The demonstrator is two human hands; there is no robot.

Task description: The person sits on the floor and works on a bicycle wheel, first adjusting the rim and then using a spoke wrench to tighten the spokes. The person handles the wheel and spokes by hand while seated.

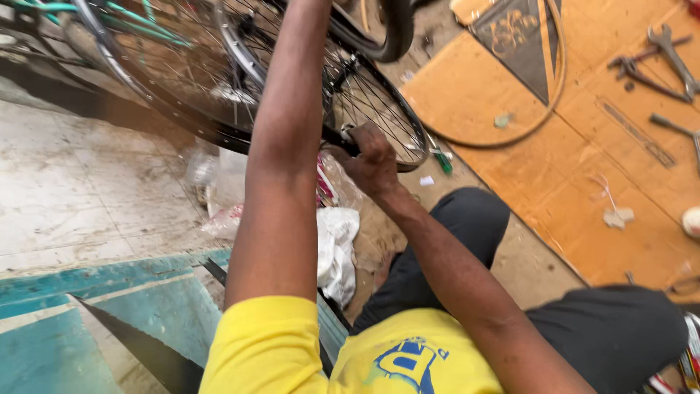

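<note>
A bicycle wheel (182, 120) with a black rim and thin spokes hangs in front of me, upper centre. My right hand (370, 159) is closed around the rim at its lower right edge. My left arm reaches straight up across the wheel and leaves the top of the frame, so my left hand is hidden. A black tyre (397, 33) curves behind the wheel at the top. I wear a yellow shirt and dark trousers and sit low.
Orange cardboard (583, 168) covers the floor on the right, with wrenches (671, 55) and a thin hoop (510, 138) on it. A green-handled screwdriver (442, 159) lies by the rim. White cloth (337, 248) and plastic bags sit below the wheel. A teal step (87, 299) is lower left.
</note>
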